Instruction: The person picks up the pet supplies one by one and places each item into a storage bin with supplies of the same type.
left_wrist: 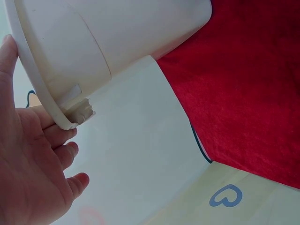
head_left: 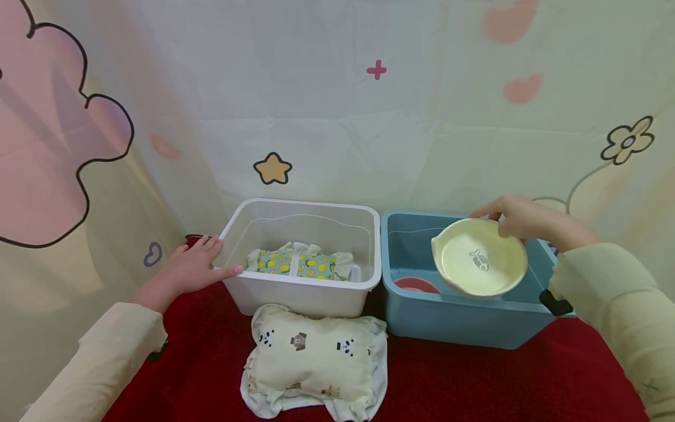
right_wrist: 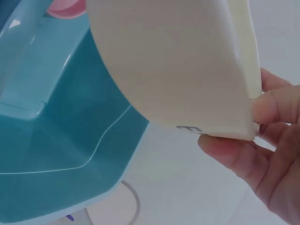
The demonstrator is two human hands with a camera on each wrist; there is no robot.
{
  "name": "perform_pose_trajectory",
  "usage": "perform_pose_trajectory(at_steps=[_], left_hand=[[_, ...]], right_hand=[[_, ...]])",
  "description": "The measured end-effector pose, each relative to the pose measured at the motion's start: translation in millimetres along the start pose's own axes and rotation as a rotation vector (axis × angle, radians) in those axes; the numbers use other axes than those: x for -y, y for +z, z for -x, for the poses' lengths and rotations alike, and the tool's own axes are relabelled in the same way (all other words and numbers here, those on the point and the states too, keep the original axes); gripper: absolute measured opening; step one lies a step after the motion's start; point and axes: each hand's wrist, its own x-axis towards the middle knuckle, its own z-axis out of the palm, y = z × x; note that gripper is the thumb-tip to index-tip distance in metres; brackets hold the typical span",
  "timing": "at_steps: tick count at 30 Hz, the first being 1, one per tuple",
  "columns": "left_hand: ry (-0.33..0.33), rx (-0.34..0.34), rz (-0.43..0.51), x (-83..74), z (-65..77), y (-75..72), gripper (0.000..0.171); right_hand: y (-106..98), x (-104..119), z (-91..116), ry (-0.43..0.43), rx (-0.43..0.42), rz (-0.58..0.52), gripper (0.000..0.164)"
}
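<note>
My right hand pinches the rim of a cream bowl with a fishbone print inside and a small spout. The bowl is tilted over the blue bin, its hollow facing my head; the right wrist view shows its pale outer wall. Inside that bin lies a pink round dish, partly hidden by the front wall. My left hand rests at the front left corner of the white bin, thumb over the rim, fingers spread. A lemon-print cushion with frills lies in the white bin.
A cream frilled pillow with animal prints lies in front of the white bin on the red cloth. The two bins stand side by side. Behind them hangs a pale curtain with printed shapes.
</note>
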Motion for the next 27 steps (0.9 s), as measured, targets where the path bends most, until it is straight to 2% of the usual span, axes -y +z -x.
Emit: perform_pose_trajectory(at_steps=[14, 27], left_hand=[[0.002, 0.003, 0.006, -1.7, 1.1, -1.3, 0.094], [0.007, -0.001, 0.008, -2.8, 1.9, -1.8, 0.093]], right_hand=[[1, -7, -14, 0.052, -0.019, -0.012, 0.054], [0, -12, -22, 0.057, -0.019, -0.004, 0.055]])
